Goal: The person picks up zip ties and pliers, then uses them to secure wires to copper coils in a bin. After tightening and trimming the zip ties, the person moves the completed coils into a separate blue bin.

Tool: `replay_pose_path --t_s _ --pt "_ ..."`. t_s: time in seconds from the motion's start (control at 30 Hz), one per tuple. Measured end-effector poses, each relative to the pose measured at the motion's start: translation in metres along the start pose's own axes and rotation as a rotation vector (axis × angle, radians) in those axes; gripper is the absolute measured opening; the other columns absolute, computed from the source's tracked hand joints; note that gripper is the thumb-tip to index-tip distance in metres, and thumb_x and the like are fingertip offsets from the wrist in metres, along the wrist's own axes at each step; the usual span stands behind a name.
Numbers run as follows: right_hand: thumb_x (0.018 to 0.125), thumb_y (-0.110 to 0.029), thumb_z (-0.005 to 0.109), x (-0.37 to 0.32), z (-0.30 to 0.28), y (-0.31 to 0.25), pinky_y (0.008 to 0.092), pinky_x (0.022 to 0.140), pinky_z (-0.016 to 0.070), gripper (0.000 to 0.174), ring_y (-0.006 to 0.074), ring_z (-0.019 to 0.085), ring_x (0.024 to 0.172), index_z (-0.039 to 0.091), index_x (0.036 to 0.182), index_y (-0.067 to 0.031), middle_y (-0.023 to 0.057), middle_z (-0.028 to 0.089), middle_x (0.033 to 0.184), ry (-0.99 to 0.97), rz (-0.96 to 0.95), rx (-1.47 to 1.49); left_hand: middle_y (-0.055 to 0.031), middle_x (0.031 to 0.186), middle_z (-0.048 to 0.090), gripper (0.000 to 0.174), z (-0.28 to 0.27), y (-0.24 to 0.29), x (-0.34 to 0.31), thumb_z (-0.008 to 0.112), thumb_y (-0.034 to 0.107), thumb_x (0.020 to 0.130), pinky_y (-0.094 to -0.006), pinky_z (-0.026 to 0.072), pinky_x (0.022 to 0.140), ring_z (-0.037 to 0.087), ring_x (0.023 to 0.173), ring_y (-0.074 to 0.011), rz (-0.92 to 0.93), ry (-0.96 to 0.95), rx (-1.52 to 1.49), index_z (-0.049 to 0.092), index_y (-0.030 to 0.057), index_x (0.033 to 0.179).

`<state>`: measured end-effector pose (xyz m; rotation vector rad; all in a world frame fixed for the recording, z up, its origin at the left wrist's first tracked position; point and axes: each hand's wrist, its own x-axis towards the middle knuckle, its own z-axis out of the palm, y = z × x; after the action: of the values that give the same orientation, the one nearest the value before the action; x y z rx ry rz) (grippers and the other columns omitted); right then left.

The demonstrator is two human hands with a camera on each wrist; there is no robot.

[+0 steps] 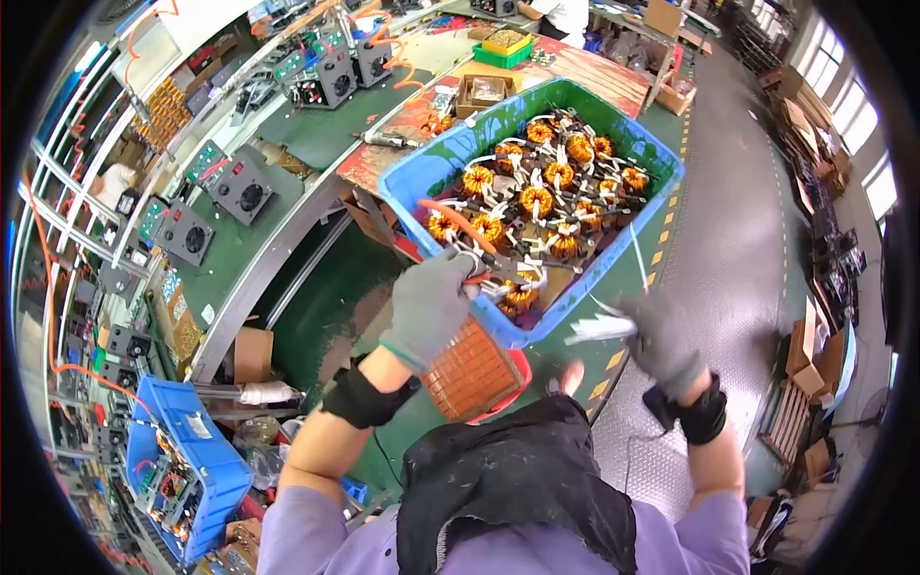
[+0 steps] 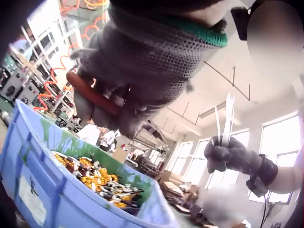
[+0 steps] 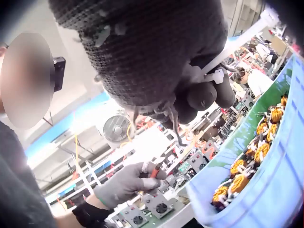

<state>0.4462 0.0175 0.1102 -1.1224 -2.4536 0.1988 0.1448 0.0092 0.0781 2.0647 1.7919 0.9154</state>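
My gloved left hand (image 1: pixel 428 305) grips orange-handled pliers (image 1: pixel 458 223) over the near left rim of a blue bin (image 1: pixel 565 311). One handle sticks out past the fingers, and the glove hides the tool's head. To the right of the bin, my gloved right hand (image 1: pixel 661 335) holds white cable ties (image 1: pixel 602 329); a single tie points upward from it. In the right wrist view a cable tie's square head (image 3: pixel 218 76) shows by the fingers. Inside the bin lie several copper-wound ring coils (image 1: pixel 536 201) with white and black wire ends.
A red-topped bench (image 1: pixel 613 81) stands behind the bin. Metal boxes with fans (image 1: pixel 240 189) line the green bench at left. An orange-brown block (image 1: pixel 470 372) sits below the bin, and another blue bin (image 1: pixel 196 431) of parts stands lower left. A grey walkway (image 1: pixel 714 211) runs along the right.
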Motion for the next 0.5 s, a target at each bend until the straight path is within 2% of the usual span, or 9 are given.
replay_pose_path --t_s 0.07,0.13,0.2,0.27,0.4,0.47,0.5 --pt "0.07 -0.005 0.061 0.055 0.006 0.059 0.043 0.068 0.0452 0.028 0.0343 0.06 0.073 0.064 0.097 -0.0138 0.0109 0.064 0.078 -0.065 -0.079 -0.076 -0.0065 0.087 0.062 0.016 0.022 -0.017 0.043 0.067 0.012 0.075 -0.0392 0.0497 0.066 0.063 0.077 -0.0291 -0.004 -0.062 0.281 0.064 0.0119 0.091" --pt "0.072 -0.008 0.062 0.114 0.024 0.13 0.0427 0.068 0.0458 0.021 0.0325 0.062 0.075 0.063 0.092 -0.0137 0.0094 0.064 0.077 -0.284 -0.151 -0.187 -0.0064 0.087 0.063 0.013 0.044 -0.03 0.09 0.063 0.013 0.076 -0.0417 0.05 0.069 0.064 0.082 -0.0291 -0.092 -0.154 0.478 0.065 0.0147 0.089" --pt "0.075 -0.009 0.062 0.161 0.048 0.19 0.0425 0.069 0.0468 0.018 0.0305 0.063 0.075 0.061 0.092 -0.0128 0.0085 0.063 0.075 -0.326 -0.272 -0.199 -0.0061 0.087 0.064 0.015 0.071 -0.056 0.13 0.063 0.014 0.076 -0.0422 0.0496 0.069 0.064 0.083 -0.0289 -0.075 -0.177 0.544 0.066 0.0148 0.091" --pt "0.076 -0.01 0.062 0.206 0.074 0.236 0.0428 0.069 0.0466 0.017 0.0299 0.063 0.075 0.059 0.092 -0.0123 0.0084 0.063 0.075 -0.442 -0.367 -0.191 -0.0051 0.092 0.064 0.017 0.09 -0.067 0.16 0.061 0.013 0.077 -0.0404 0.0485 0.074 0.064 0.087 -0.0269 -0.213 -0.234 0.606 0.067 0.0158 0.092" --pt "0.078 -0.008 0.056 0.263 0.127 0.3 0.0417 0.071 0.0471 0.015 0.0284 0.065 0.079 0.06 0.091 -0.0114 0.0084 0.065 0.082 -0.65 -0.527 -0.211 -0.002 0.101 0.063 0.02 0.109 -0.09 0.181 0.057 0.011 0.08 -0.0391 0.0451 0.083 0.06 0.095 -0.0225 -0.441 -0.336 0.628 0.069 0.0195 0.094" --pt "0.079 -0.009 0.055 0.278 0.14 0.314 0.0405 0.072 0.0483 0.014 0.0285 0.065 0.082 0.061 0.092 -0.0107 0.0087 0.065 0.084 -0.733 -0.529 -0.201 -0.0027 0.096 0.063 0.015 0.118 -0.101 0.177 0.059 0.015 0.08 -0.0375 0.0449 0.084 0.06 0.096 -0.0224 -0.455 -0.297 0.72 0.069 0.0194 0.09" --pt "0.081 -0.011 0.056 0.284 0.144 0.319 0.041 0.073 0.0486 0.013 0.0292 0.064 0.083 0.061 0.093 -0.0102 0.0094 0.064 0.085 -0.771 -0.498 -0.162 -0.0031 0.099 0.062 0.017 0.118 -0.102 0.178 0.059 0.013 0.08 -0.0373 0.0435 0.087 0.058 0.097 -0.0222 -0.521 -0.357 0.702 0.069 0.0195 0.092"
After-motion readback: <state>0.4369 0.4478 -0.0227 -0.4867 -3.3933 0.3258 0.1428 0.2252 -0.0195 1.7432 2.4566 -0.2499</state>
